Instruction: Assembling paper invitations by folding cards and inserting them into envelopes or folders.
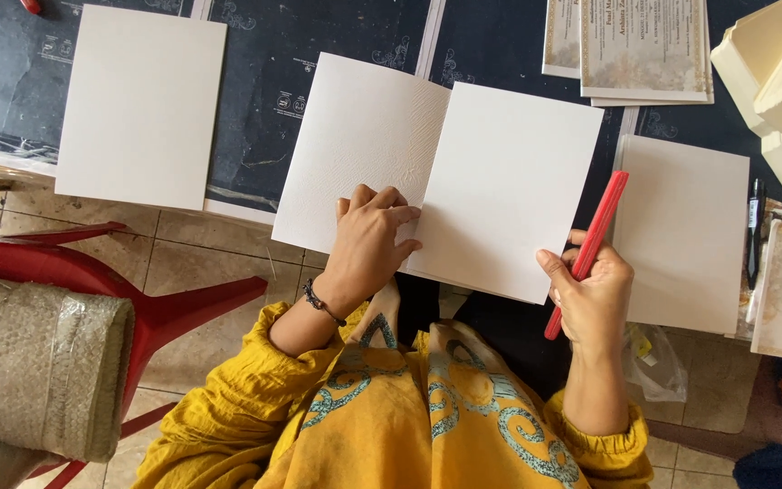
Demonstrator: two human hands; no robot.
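Note:
A large white folded card [463, 172] lies open in front of me, its left leaf textured and its right leaf smooth. My left hand [368, 240] presses on the card near the central fold at its lower edge. My right hand [590, 290] grips a flat red ruler-like tool [590, 246], held upright just right of the card's right edge. A dark bracelet circles my left wrist. My sleeves are yellow.
White card sheets lie at the left [142, 104] and right [685, 231] on a dark printed table surface [319, 36]. Printed ornate cards [640, 45] sit at the top, cream boxes [776, 72] top right, a pen [753, 226], a red plastic chair [165, 308] and a wrapped roll [38, 371] lower left.

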